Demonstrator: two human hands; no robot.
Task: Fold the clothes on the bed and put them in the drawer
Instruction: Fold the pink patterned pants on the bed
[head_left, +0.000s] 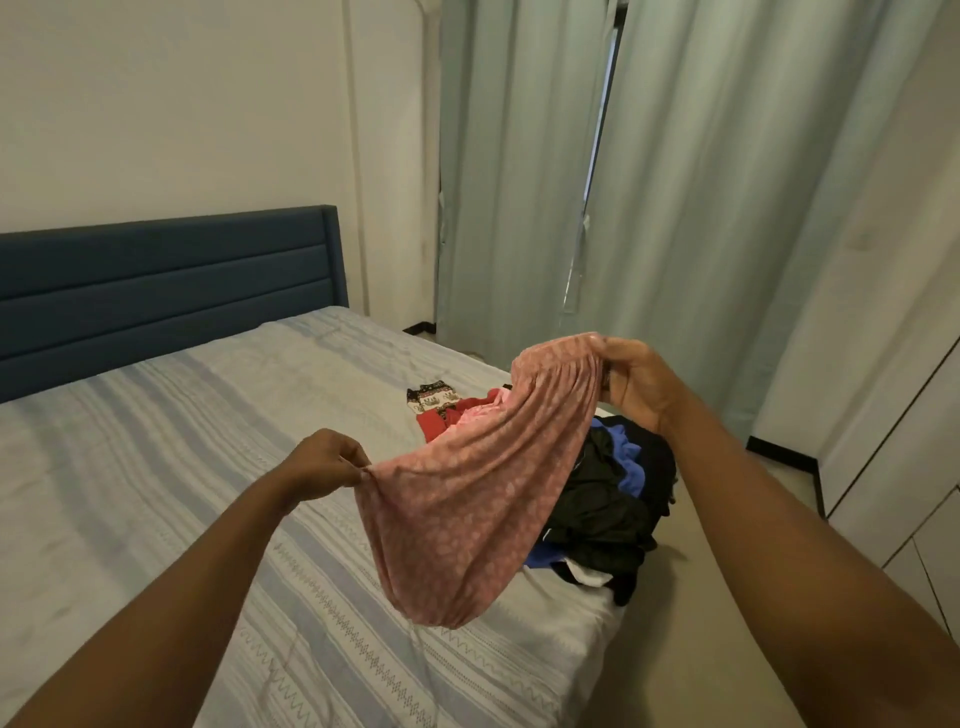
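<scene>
A pink patterned garment (467, 499) hangs in the air above the bed (171, 467), sagging between my two hands. My left hand (324, 462) pinches its lower left corner. My right hand (636, 382) grips the gathered waistband higher up and farther right. Behind the garment, near the bed's right edge, lies a heap of black and blue clothes (613, 493). Farther back sit a red piece (441, 423) and a black-and-white patterned piece (431, 397). No drawer is clearly in view.
The bed has a striped grey-blue cover and a dark blue headboard (166, 291). Pale green curtains (597, 182) hang behind the bed. White cabinet fronts (909, 441) stand at the right, with a strip of floor (727, 519) between them and the bed.
</scene>
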